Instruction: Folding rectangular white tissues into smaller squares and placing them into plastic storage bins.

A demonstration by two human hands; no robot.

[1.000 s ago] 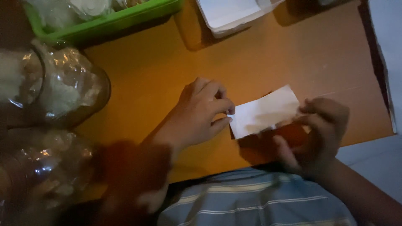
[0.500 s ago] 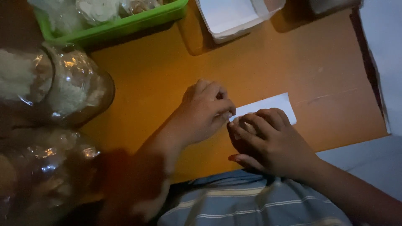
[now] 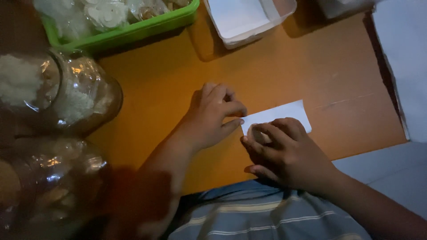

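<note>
- White paper slip (image 3: 280,116) lying flat on the orange-brown tabletop (image 3: 284,66), well on the near side of the white open box (image 3: 249,20) at the far edge; long axis running left to right with a slight upward tilt toward the right end
- Left hand (image 3: 213,118) loosely curled at the slip's left end, thumb and forefinger tip meeting just at the paper's left corner; pinching or merely pressing the corner, hard to tell; nothing else held
- Right hand (image 3: 289,153) spread palm-down over the near-left part of the slip, fingers (image 3: 271,130) bent and pressing on the sheet; not closed around anything; far-right part of the slip left uncovered beyond the knuckles
- Slip thus lying to the right of the left hand's fingertips and under and beyond the right hand's fingers; both hands touching it, the two nearly meeting at its left end; right hand covering more of it
- Left of the white box along the far edge, a green tray (image 3: 133,31) with pale bagged items; well apart from the slip
- Further left and nearer than the box, clear jars (image 3: 66,102) with pale contents; well clear of both hands
- Striped garment (image 3: 267,218) at the near table edge, under the forearms
</note>
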